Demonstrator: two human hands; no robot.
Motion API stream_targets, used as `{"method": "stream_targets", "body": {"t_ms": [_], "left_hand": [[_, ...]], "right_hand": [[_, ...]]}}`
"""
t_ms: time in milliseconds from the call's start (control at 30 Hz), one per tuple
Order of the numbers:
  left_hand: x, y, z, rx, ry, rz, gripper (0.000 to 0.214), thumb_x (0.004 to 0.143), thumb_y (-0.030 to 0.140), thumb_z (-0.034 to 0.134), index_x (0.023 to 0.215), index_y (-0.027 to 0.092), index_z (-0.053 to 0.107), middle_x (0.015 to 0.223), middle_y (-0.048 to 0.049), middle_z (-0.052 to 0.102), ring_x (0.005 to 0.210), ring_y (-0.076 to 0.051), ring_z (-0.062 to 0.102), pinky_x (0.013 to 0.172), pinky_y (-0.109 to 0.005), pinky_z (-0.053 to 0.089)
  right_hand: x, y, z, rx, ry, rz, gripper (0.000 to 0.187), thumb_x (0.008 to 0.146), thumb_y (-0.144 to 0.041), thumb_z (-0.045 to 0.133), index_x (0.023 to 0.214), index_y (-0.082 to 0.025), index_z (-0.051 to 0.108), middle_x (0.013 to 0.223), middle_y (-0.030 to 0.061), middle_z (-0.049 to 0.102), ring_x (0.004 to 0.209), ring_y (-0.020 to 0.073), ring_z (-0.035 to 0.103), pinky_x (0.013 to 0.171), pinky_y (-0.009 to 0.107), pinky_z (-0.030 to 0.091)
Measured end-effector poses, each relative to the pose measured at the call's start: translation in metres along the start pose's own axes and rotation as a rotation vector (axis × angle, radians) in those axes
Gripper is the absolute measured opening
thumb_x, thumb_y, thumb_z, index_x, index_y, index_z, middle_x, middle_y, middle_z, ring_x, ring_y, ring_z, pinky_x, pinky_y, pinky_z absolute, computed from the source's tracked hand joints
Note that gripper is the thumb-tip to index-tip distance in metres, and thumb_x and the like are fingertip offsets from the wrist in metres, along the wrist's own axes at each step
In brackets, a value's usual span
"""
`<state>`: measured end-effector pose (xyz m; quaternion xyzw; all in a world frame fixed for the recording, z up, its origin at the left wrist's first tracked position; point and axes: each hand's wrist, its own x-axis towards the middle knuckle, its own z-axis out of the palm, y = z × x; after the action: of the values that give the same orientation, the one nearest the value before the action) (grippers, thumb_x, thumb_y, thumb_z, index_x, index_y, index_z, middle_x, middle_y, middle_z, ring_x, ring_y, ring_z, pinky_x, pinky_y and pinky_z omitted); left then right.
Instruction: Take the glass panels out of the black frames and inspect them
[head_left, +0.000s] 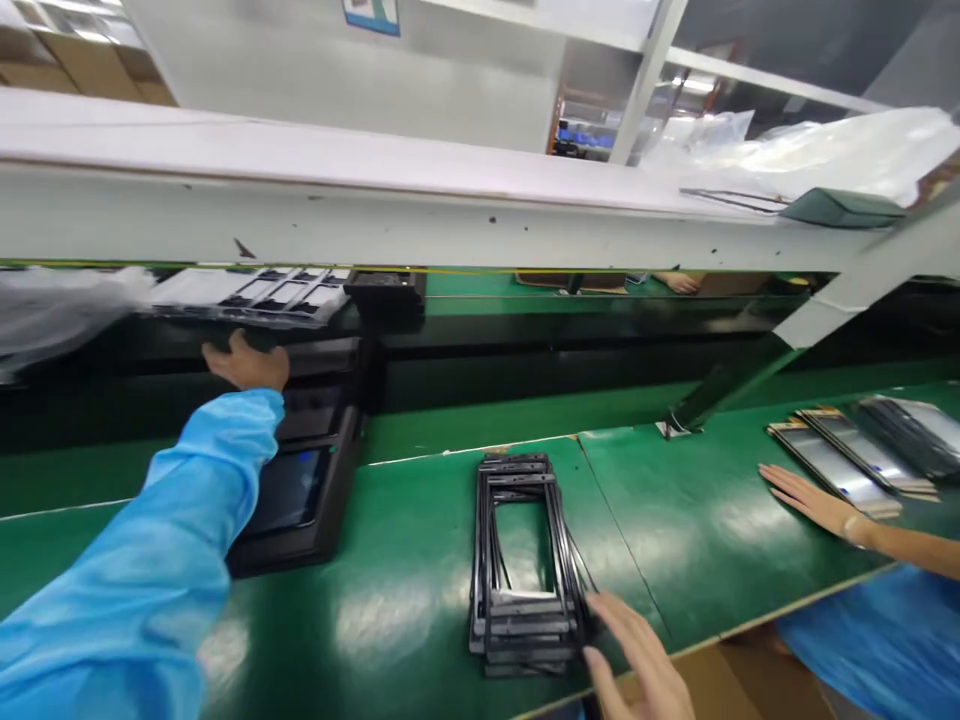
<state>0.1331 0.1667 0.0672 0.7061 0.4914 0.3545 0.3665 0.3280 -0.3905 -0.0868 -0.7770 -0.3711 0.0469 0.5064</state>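
My left hand (250, 362), in a blue sleeve, reaches out over the dark channel with its fingers apart. Just to its right lies a black tray (330, 535) holding dark flat screens (289, 490); the forearm covers part of them. Near the front edge, my right hand (641, 660) has its thumb and fingers spread beside a stack of black rectangular frames (525, 625). Its fingertips are at the lower right corner of the stack; whether they touch it is unclear. The frames lie slightly askew on the green table (405, 590).
A co-worker's hand (814, 505) rests on the table at right beside several flat panels (832, 465). White-and-black framed parts (277, 292) and plastic wrap (67, 305) sit beyond my left hand. A white shelf (420, 215) and a slanted post (750, 375) cross above the table.
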Motion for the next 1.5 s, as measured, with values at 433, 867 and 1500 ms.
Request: {"method": "stream_targets", "body": {"t_ms": [433,867,1500], "left_hand": [[-0.179,0.031,0.225,0.479,-0.955,0.521,0.096,0.077,0.045,0.092,0.159,0.015,0.051,0.160,-0.0211,0.055,0.145,-0.040,0.054,0.121,-0.054,0.044],[-0.226,0.034,0.240,0.762,-0.790,0.338,0.036,0.101,0.041,0.071,0.128,0.017,0.068,0.126,-0.0106,0.072,0.110,-0.027,0.071,0.097,-0.050,0.059],[-0.287,-0.035,0.223,-0.287,-0.306,0.177,0.096,0.077,0.069,0.080,0.151,0.020,0.043,0.142,-0.0156,0.064,0.133,-0.036,0.062,0.115,-0.050,0.050]], "right_hand": [[0.018,-0.033,0.044,-0.779,-0.483,-0.596,0.070,0.089,-0.010,0.076,0.155,-0.015,0.054,0.149,0.0234,0.065,0.148,0.0452,0.051,0.120,0.068,0.043],[-0.050,0.025,0.027,0.084,0.119,0.426,0.088,0.100,-0.052,0.059,0.171,-0.013,0.023,0.176,0.0213,0.025,0.164,0.0394,0.022,0.131,0.064,0.022],[0.051,0.027,0.010,0.578,0.188,0.320,0.112,0.073,-0.041,0.088,0.168,-0.023,0.031,0.149,0.0110,0.065,0.134,0.0279,0.065,0.120,0.045,0.046]]}}
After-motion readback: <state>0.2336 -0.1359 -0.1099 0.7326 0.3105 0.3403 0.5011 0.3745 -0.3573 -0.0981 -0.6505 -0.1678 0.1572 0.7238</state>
